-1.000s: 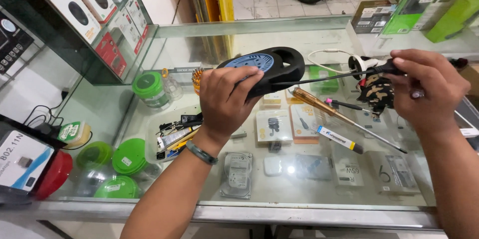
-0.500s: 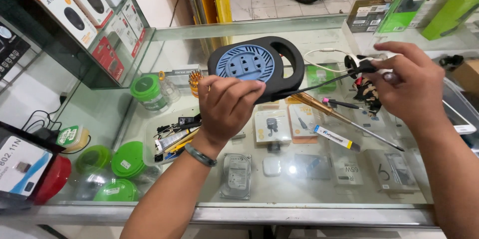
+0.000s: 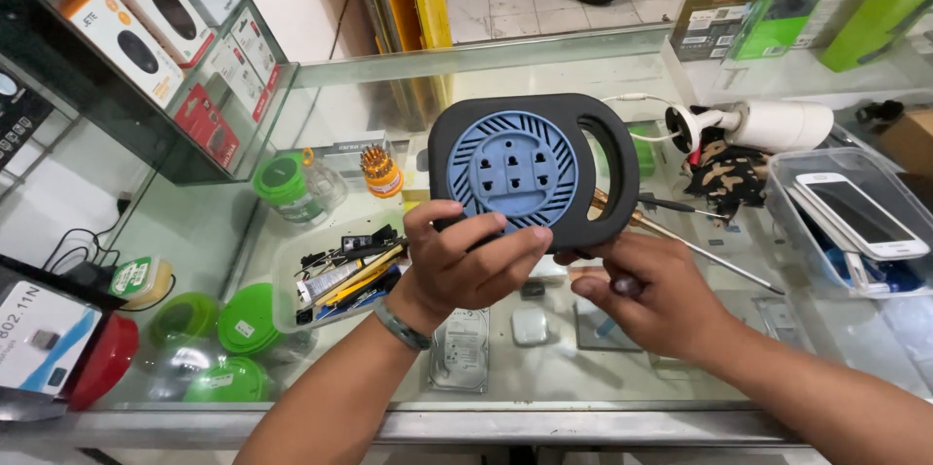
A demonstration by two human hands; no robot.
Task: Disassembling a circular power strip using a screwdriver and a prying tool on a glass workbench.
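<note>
a: the cable reel, black shell with a blue socket face, is held upright in the air above the glass counter. the left hand clamps its lower edge, fingers curled together over the rim.

b: and the right hand?

a: it pinches the bottom right corner, fingertips closed on the shell. both grips sit low and the bulk stands above them, so i judge it could tip forward.

b: onto what?

a: the screwdriver lying just under it, the tray of tools to the left, or the bare glass. a slip there could crack the counter.
</note>
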